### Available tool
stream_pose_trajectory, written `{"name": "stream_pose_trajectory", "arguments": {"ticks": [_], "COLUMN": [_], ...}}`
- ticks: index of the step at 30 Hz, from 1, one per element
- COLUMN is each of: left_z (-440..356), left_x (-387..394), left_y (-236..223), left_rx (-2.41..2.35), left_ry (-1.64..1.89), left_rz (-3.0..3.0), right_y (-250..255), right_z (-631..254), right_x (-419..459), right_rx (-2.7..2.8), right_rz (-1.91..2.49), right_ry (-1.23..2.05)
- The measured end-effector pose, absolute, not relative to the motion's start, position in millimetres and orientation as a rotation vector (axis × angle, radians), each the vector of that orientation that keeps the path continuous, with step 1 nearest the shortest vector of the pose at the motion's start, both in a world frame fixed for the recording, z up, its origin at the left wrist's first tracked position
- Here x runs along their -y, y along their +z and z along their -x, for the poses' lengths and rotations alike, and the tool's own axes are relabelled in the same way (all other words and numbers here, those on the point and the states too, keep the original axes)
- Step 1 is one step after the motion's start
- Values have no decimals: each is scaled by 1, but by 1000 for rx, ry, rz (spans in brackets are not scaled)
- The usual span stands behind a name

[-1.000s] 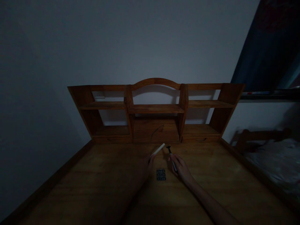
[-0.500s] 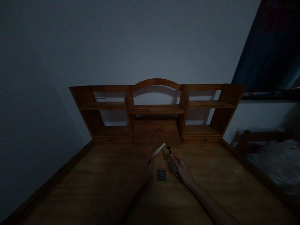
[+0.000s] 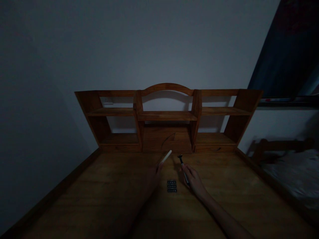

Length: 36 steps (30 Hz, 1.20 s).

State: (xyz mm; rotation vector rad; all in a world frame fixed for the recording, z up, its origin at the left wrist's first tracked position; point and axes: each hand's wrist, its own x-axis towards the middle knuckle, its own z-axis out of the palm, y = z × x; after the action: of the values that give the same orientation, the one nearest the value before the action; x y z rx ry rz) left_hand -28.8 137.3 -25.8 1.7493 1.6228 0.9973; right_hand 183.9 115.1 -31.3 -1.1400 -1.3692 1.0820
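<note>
The room is dim. My left hand (image 3: 152, 175) is closed round the near end of a thin white stick (image 3: 166, 156) that points up and to the right above the wooden desk (image 3: 99, 199). My right hand (image 3: 193, 181) is closed round a slim tool with a pale handle and a small dark head (image 3: 180, 158), pointing away from me. Between the two hands a small dark flat pack (image 3: 171, 186) with rows of pale dots lies on the desk.
A wooden hutch with open shelves (image 3: 166, 116) stands at the back of the desk against a pale wall. A raised rail runs along the desk's left edge (image 3: 50, 199). A bed with a wooden frame (image 3: 281, 146) and pale bedding is on the right.
My left hand has shifted the white stick slightly to the left, so its tip stands farther from the dark tool head. My right hand has hardly moved.
</note>
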Motion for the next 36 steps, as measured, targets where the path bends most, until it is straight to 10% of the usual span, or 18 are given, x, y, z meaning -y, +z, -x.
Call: {"name": "stream_pose_trajectory", "arguments": {"ticks": [36], "left_z": [16], "left_x": [-129], "left_y": [-30], "left_rx": [-1609], "left_ry": [972], "left_rz": [-1920], "right_y": [-38], "right_z": [-186], "right_x": [-120], "right_rx": [1457], "right_rz": [1134], "right_ry": [958]}}
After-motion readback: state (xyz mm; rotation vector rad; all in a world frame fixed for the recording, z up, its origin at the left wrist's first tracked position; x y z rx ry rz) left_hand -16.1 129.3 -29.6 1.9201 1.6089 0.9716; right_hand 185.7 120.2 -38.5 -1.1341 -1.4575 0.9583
